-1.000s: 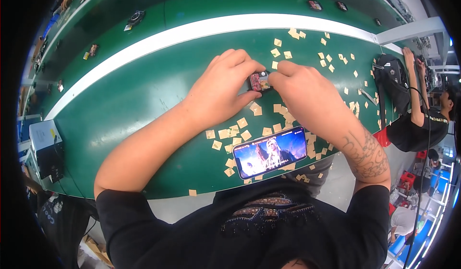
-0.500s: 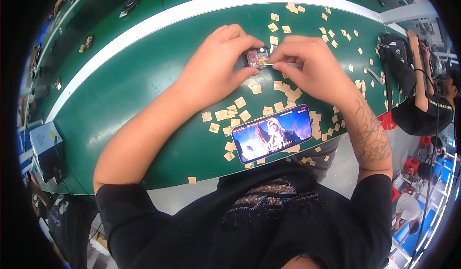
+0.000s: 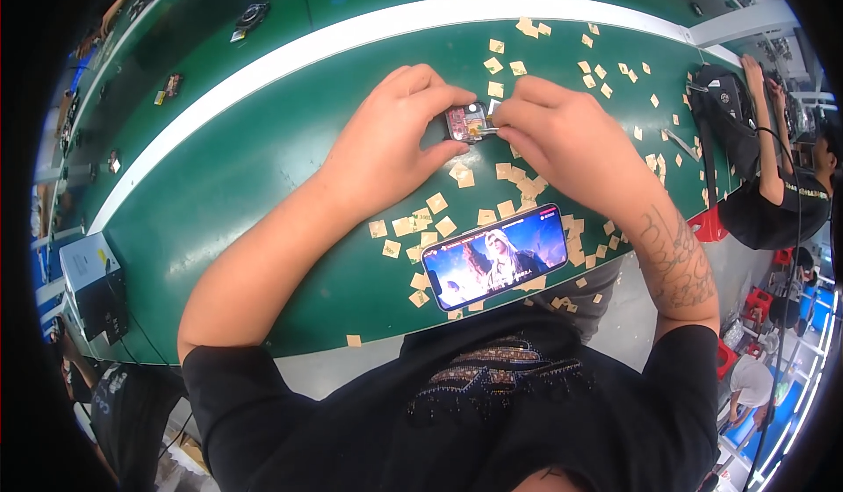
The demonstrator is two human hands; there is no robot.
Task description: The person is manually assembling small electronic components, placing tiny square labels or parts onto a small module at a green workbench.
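Note:
My left hand (image 3: pixel 386 136) is closed around a small dark-cased electronic device (image 3: pixel 458 123), thumb at its near edge and fingertips at its far edge. Its inside lies exposed, with a red board, a white round spot and yellowish parts. A thin metal tool, like tweezers (image 3: pixel 488 130), is pinched in my right hand (image 3: pixel 571 136). The tool's tip lies over the right side of the device; whether it touches cannot be made out. Most of the tool is hidden by my fingers. A small whitish piece (image 3: pixel 493 106) shows beside the device, near my right fingertips.
A phone (image 3: pixel 496 259) with a lit screen lies near the front edge of the green table (image 3: pixel 237 255). Small tan paper squares (image 3: pixel 437 203) are scattered around. At right lie another slim metal tool (image 3: pixel 683 144) and a black bag (image 3: pixel 724 106); a co-worker (image 3: pixel 790 193) sits beyond.
The whole view has shifted slightly. My right hand has turned a little, its fingers more bunched over the tool. My left hand still holds the device.

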